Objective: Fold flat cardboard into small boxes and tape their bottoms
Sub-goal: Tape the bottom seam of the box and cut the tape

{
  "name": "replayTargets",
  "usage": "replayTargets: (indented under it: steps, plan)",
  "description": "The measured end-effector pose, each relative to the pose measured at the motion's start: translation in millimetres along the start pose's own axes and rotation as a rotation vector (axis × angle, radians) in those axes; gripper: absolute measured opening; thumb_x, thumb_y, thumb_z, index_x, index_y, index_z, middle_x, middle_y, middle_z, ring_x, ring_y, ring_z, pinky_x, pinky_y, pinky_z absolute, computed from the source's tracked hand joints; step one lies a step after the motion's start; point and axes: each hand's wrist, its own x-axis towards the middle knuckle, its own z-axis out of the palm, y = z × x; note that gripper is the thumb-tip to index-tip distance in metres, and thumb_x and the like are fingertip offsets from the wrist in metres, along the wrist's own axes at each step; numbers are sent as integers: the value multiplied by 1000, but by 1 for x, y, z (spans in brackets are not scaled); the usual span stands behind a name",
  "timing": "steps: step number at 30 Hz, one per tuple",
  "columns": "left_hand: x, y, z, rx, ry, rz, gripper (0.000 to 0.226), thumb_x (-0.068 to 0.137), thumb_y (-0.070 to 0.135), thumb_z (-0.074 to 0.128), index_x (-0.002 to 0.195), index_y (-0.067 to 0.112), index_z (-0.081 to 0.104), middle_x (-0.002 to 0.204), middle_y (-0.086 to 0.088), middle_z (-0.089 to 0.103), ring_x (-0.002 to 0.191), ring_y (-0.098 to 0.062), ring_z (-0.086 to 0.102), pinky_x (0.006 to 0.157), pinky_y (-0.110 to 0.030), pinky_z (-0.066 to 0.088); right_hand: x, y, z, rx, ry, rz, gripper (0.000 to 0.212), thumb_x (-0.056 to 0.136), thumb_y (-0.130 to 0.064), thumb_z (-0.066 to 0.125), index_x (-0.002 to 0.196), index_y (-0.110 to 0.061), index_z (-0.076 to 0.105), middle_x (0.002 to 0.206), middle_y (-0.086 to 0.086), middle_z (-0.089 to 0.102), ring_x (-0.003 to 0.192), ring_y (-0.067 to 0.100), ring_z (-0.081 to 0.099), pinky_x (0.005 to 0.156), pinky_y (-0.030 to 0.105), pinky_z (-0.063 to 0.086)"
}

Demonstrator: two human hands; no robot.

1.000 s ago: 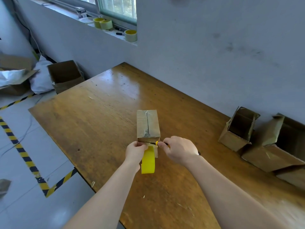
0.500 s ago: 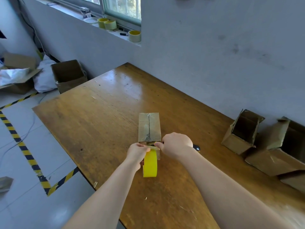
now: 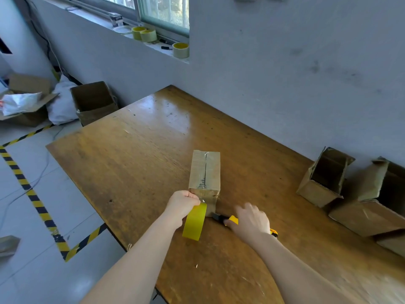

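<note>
A small cardboard box [image 3: 205,172] stands on the wooden table [image 3: 135,154], its taped seam facing up. At the box's near end my left hand [image 3: 183,204] grips a yellow tape roll [image 3: 195,221], with a strip of tape running from the roll onto the box's near face. To the right of the roll, my right hand [image 3: 249,222] holds a yellow and black utility knife [image 3: 221,218] low over the table. The knife's black tip points at the box's near bottom corner. The right fingers are blurred.
Two open cardboard boxes [image 3: 324,178] [image 3: 372,207] lie on their sides against the wall at the table's right. Spare tape rolls [image 3: 180,50] sit on the windowsill. Beyond the table's left edge is the floor, with a carton [image 3: 94,102] and striped floor marking [image 3: 39,205].
My right hand has moved with the knife from the tape at the box's near end down and to the right, close to the table. My left hand still holds the roll.
</note>
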Motion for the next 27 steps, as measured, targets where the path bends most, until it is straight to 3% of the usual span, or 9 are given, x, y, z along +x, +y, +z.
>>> replayTargets:
  steps: [3, 5, 9, 13, 15, 19, 21, 23, 27]
  plan:
    - [1, 2, -3, -34, -37, -9, 3, 89, 16, 64, 89, 19, 65, 95, -6, 65, 89, -21, 60, 77, -35, 50, 12, -23, -19, 187, 321, -119, 54, 87, -56, 58, 126, -20, 51, 123, 4, 51, 114, 25, 50, 88, 37, 47]
    - [1, 3, -4, -62, -43, -43, 3, 89, 18, 63, 90, 20, 65, 95, -5, 65, 89, -21, 60, 73, -35, 50, 22, -42, -33, 224, 412, -256, 56, 85, -46, 66, 132, -20, 50, 134, 5, 49, 124, 26, 46, 98, 39, 45]
    - [4, 3, -7, -109, -58, -75, 16, 89, 19, 63, 104, 17, 66, 99, -6, 66, 91, -22, 60, 67, -32, 48, 37, -66, -43, 137, 338, -355, 60, 90, -37, 63, 143, -22, 40, 151, 7, 33, 142, 25, 27, 113, 38, 26]
    - [8, 3, -9, -74, -60, -86, 19, 87, 23, 64, 106, 20, 66, 101, -6, 66, 96, -25, 60, 76, -38, 52, 47, -73, -37, 55, 359, -347, 51, 83, -36, 70, 129, -20, 55, 136, 8, 49, 128, 28, 43, 100, 41, 39]
    - [8, 6, -9, -47, -71, -86, 24, 87, 23, 64, 111, 19, 65, 103, -6, 65, 97, -24, 59, 72, -35, 51, 52, -74, -34, 38, 371, -318, 45, 77, -39, 75, 116, -21, 61, 123, 8, 57, 117, 30, 52, 91, 43, 44]
    - [6, 6, -6, 47, -163, -62, 19, 88, 15, 64, 106, 21, 64, 99, 0, 61, 91, -16, 52, 66, -28, 42, 57, -75, -35, 33, 391, -315, 40, 80, -44, 72, 112, -23, 59, 119, 5, 55, 117, 28, 47, 93, 41, 42]
    - [5, 4, -6, 134, -163, 12, 12, 89, 15, 61, 97, 24, 64, 97, 1, 63, 92, -16, 55, 67, -28, 45, 58, -75, -35, 94, 365, -319, 40, 82, -40, 71, 115, -22, 58, 123, 5, 52, 122, 27, 43, 95, 39, 43]
    - [2, 3, -10, 381, -81, 179, 9, 90, 20, 56, 87, 24, 64, 90, 1, 64, 89, -20, 59, 70, -29, 47, 59, -73, -35, 144, 339, -318, 42, 81, -35, 73, 118, -20, 59, 126, 6, 52, 123, 28, 41, 95, 39, 44]
    - [-2, -10, -16, 834, 80, 495, 17, 94, 28, 49, 102, 27, 65, 91, 2, 65, 79, -18, 55, 66, -29, 45, 58, -70, -32, 234, 303, -313, 49, 79, -28, 76, 124, -19, 60, 132, 6, 50, 128, 28, 38, 95, 40, 46]
